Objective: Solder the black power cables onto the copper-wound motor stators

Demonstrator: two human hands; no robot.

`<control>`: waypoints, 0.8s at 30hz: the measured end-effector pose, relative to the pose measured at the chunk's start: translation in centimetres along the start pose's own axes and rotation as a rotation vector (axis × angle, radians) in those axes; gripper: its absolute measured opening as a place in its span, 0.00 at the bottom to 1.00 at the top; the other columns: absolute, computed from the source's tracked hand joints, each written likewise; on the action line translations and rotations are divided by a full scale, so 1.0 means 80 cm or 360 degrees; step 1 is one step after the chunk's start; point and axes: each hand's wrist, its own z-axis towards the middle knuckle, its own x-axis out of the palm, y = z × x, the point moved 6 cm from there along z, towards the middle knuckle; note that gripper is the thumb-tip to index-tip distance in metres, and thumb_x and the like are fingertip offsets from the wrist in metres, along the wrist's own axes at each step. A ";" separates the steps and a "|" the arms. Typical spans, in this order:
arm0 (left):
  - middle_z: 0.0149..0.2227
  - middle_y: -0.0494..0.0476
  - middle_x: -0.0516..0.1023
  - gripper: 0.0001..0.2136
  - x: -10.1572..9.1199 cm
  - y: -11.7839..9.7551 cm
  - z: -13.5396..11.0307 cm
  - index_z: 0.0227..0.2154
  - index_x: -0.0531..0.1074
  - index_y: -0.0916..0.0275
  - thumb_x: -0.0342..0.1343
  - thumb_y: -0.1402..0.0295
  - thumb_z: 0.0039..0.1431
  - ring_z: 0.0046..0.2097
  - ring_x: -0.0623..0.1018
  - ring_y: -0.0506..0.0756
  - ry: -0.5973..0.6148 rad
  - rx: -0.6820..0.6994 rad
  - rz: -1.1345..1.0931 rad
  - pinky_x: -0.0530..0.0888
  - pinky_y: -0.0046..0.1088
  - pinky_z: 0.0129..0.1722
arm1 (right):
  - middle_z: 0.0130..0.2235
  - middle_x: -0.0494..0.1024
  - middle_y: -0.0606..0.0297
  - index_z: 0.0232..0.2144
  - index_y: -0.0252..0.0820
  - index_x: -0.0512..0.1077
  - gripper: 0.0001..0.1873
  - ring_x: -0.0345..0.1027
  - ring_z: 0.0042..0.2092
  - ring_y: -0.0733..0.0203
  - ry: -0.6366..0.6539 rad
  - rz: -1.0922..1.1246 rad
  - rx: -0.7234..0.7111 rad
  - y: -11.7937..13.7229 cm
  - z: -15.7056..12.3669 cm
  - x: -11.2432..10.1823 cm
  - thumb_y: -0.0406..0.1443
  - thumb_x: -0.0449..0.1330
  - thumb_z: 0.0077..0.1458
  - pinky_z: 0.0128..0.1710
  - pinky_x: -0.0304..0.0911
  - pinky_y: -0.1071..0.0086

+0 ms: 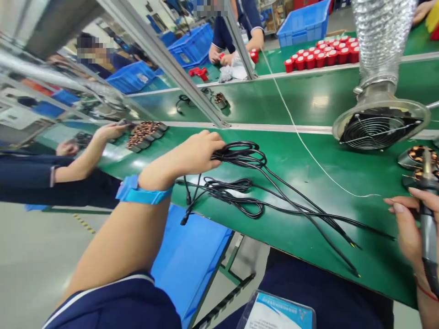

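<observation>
**Head view: left hand on the cable coil, right hand round a tool**

Head view. The left hand (197, 153) is closed over the looped end of the black cables (245, 157). They lie on the green worktop (360, 160) with their tails fanning out to the right. A second bundle (233, 189) lies nearer the edge, its plugs hanging over. The right hand (409, 224) is wrapped round the handle of a pen-like tool (427, 214), likely a soldering iron. Its tip points up near the wound stators (416, 155), beside the extractor fan (379, 130).

In my judgement the grip works best pinching the whole coil, so no loop slips. A clean lift would avoid snagging the second bundle or the thin white wire (308, 151). The tool's tip belongs well apart from the sheaths.
</observation>
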 end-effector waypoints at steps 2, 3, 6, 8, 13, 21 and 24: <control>0.51 0.66 0.69 0.17 0.010 -0.007 0.015 0.47 0.69 0.67 0.57 0.73 0.53 0.52 0.66 0.65 -0.0059 -0.0165 0.0066 0.66 0.43 0.53 | 0.34 0.80 0.63 0.54 0.49 0.67 0.20 0.75 0.42 0.56 0.0005 0.0035 -0.0042 0.008 0.004 0.001 0.40 0.58 0.59 0.50 0.65 0.58; 0.55 0.68 0.67 0.20 0.016 -0.019 0.022 0.51 0.67 0.66 0.57 0.74 0.54 0.54 0.65 0.67 -0.0076 -0.0197 0.0069 0.65 0.45 0.53 | 0.35 0.80 0.64 0.54 0.48 0.67 0.20 0.75 0.41 0.58 0.0015 0.0055 -0.0070 0.010 0.005 0.002 0.39 0.58 0.59 0.48 0.66 0.60; 0.61 0.68 0.60 0.26 0.032 -0.094 0.041 0.58 0.61 0.65 0.57 0.73 0.55 0.59 0.62 0.68 -0.0072 0.0146 -0.0072 0.63 0.47 0.56 | 0.36 0.80 0.66 0.53 0.47 0.66 0.19 0.75 0.37 0.61 0.0054 0.0139 -0.0122 0.011 0.006 0.008 0.35 0.58 0.59 0.42 0.68 0.65; 0.62 0.66 0.60 0.25 0.038 -0.164 0.043 0.58 0.61 0.63 0.56 0.70 0.57 0.60 0.61 0.65 0.0012 0.0637 -0.0253 0.61 0.43 0.58 | 0.36 0.79 0.67 0.52 0.46 0.67 0.19 0.75 0.37 0.62 0.0072 0.0186 -0.0123 0.010 0.006 0.011 0.35 0.58 0.59 0.42 0.69 0.65; 0.53 0.65 0.67 0.20 0.036 -0.275 0.040 0.52 0.66 0.66 0.56 0.73 0.55 0.51 0.66 0.62 0.0128 0.1227 -0.0393 0.64 0.39 0.51 | 0.37 0.79 0.67 0.53 0.51 0.65 0.19 0.75 0.38 0.59 0.0105 0.0284 -0.0100 0.010 0.006 0.014 0.35 0.57 0.60 0.44 0.71 0.60; 0.33 0.55 0.69 0.03 0.038 -0.308 0.048 0.29 0.65 0.64 0.52 0.77 0.51 0.39 0.66 0.55 0.0351 0.1371 -0.0704 0.64 0.30 0.41 | 0.38 0.77 0.69 0.55 0.55 0.63 0.21 0.75 0.39 0.61 0.0071 0.0376 -0.0115 0.017 0.009 0.011 0.32 0.55 0.60 0.44 0.72 0.62; 0.30 0.51 0.67 0.04 0.040 -0.307 0.049 0.29 0.63 0.63 0.51 0.77 0.51 0.33 0.64 0.52 0.0477 0.1274 -0.0860 0.62 0.27 0.33 | 0.38 0.77 0.68 0.55 0.51 0.63 0.22 0.74 0.39 0.62 0.0070 0.0357 -0.0200 0.025 0.011 0.010 0.30 0.55 0.60 0.43 0.72 0.65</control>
